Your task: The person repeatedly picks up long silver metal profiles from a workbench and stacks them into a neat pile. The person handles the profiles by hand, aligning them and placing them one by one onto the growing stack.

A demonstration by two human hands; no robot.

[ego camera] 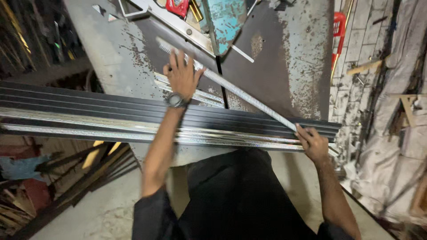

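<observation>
A long silvery metal strip point(240, 94) lies slantwise across a rusty steel table point(284, 58). My left hand point(181, 75), with a dark wristwatch point(176, 101) on the wrist, presses flat on the strip near its far end, fingers spread. My right hand point(311, 143) grips the strip's near end at the table's right front corner. Below both arms a stack of long dark and shiny metal profiles point(89, 116) runs left to right over the table's front edge.
A teal machine body point(227, 20) and a red part point(177, 6) stand at the table's back. Wooden and metal lengths point(84, 171) lean on the floor at left. A red stool point(339, 26) and wood scraps point(364, 67) sit on the paved floor at right.
</observation>
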